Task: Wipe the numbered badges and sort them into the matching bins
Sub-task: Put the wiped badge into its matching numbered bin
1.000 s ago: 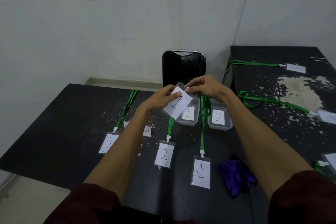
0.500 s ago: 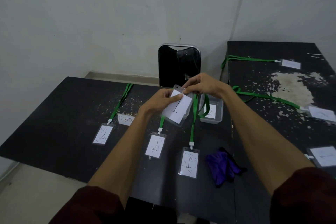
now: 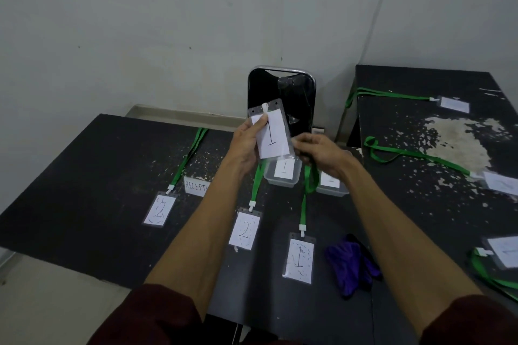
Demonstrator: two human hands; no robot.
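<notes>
Currently left hand (image 3: 246, 146) pinches badge 1 (image 3: 273, 134) above bin 1 (image 3: 269, 180); right hand (image 3: 322, 154) grips lanyard (image 3: 309, 182).

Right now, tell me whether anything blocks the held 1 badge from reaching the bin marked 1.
Nothing visible does. The left hand holds the badge above the open bin marked 1; the right hand grips the green lanyard beside it.
</notes>
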